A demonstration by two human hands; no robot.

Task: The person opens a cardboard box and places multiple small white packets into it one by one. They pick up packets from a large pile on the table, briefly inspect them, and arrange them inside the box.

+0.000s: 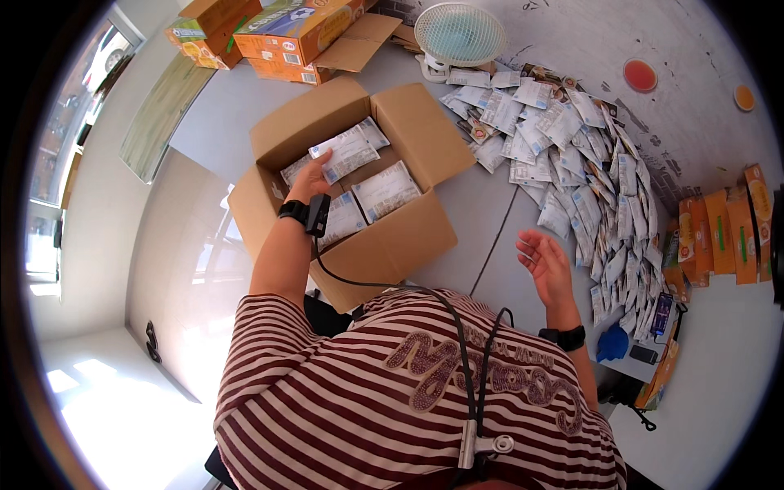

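Note:
My left hand (310, 176) reaches into an open cardboard box (425, 224). Its thumb rests on the edge of a white printed packet (346, 153), and the fingers are partly hidden under it; the packet lies tilted over others in the far part of the box. Nearer to me in the same box lie another white packet (385, 192) and a packet (341, 219) beside my wrist. Over the grey table to the right of the box, my right hand (545, 257) is raised with its fingers loosely bent and apart, holding nothing.
A large heap of white packets (563, 122) spreads across the right of the table. A small fan (460, 34) stands behind it. Orange cartons (298, 37) are stacked at the far left; more orange packaging (719, 233) leans at the right. A phone (662, 314) lies near the heap.

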